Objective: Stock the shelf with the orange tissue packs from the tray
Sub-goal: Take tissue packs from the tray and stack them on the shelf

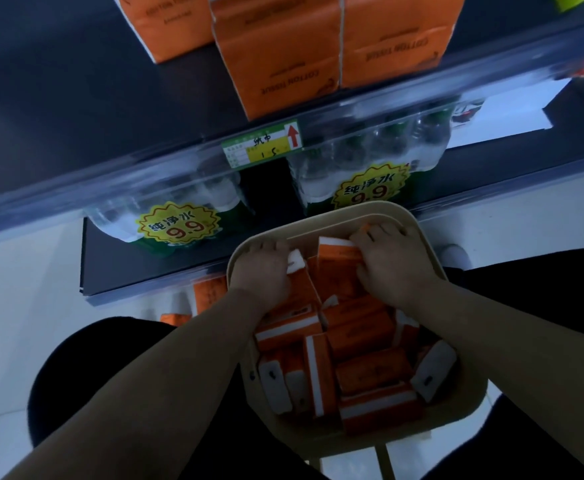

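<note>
A beige tray (418,237) stands below me, full of several small orange tissue packs (359,334) with white ends. My left hand (261,270) reaches into the tray's far left part, its fingers curled round an orange pack (297,271). My right hand (392,263) lies at the far right, gripping another orange pack (339,261) by its right end. Large orange tissue packs (283,60) stand in a row on the upper shelf (110,98).
A green and yellow price tag (262,143) sits on the upper shelf's clear rail. Below it are wrapped packs of water bottles (363,157) with yellow 9.9 stickers. More orange packs (209,294) lie on the white floor left of the tray. My dark-clothed knees flank the tray.
</note>
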Demonstrator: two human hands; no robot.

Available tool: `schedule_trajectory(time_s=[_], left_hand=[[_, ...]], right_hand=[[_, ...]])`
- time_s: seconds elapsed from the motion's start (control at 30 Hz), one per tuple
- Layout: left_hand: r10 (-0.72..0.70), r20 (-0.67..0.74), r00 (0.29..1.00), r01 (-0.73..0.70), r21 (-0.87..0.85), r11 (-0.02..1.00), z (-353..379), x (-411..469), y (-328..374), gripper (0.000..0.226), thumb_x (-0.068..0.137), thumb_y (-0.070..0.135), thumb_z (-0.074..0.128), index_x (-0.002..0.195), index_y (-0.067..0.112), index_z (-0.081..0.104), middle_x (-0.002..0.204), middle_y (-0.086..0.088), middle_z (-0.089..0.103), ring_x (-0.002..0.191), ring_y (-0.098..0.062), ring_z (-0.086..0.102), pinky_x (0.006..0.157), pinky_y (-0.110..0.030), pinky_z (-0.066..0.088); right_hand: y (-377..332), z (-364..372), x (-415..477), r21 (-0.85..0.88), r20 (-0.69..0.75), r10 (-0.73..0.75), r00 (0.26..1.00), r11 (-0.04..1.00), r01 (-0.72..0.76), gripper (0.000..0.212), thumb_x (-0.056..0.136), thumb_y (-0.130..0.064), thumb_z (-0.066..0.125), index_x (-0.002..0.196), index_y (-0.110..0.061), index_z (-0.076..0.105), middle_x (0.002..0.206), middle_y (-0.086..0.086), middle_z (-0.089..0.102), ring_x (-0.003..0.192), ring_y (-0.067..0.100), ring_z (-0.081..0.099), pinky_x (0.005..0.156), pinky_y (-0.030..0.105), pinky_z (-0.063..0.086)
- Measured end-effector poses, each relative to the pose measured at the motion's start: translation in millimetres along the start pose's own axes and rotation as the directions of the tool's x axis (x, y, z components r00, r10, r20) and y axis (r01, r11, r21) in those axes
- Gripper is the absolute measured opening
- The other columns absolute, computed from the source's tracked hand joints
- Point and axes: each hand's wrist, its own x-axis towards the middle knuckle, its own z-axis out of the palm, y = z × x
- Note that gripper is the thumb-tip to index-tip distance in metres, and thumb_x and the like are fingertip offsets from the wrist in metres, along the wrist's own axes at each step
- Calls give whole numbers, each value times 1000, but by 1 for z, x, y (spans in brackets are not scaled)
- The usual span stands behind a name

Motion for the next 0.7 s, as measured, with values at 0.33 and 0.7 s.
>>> schedule_trajectory(time_s=[0.33, 0.7], left_hand=[[-194, 92, 977, 201, -708, 677, -40, -24, -14, 61, 88, 18, 57, 143, 21, 31, 124, -9, 58, 101, -24, 59, 73, -26, 43], [-236, -25, 971, 154, -689, 708, -79, -68, -16, 37, 85, 19, 64, 115, 16, 42, 94, -6, 61, 83, -24, 60, 67, -38, 49]], right_hand=[[-5, -30, -4, 2, -23, 102, 995, 995, -102, 49, 84, -37, 49, 128, -16, 49, 128, 6, 53, 121, 27, 45, 95, 43, 34], [-16, -78, -37, -13, -145, 85, 986, 996, -88, 41, 86, -36, 46, 124, -21, 48, 119, 2, 55, 110, 23, 47, 86, 39, 31]])
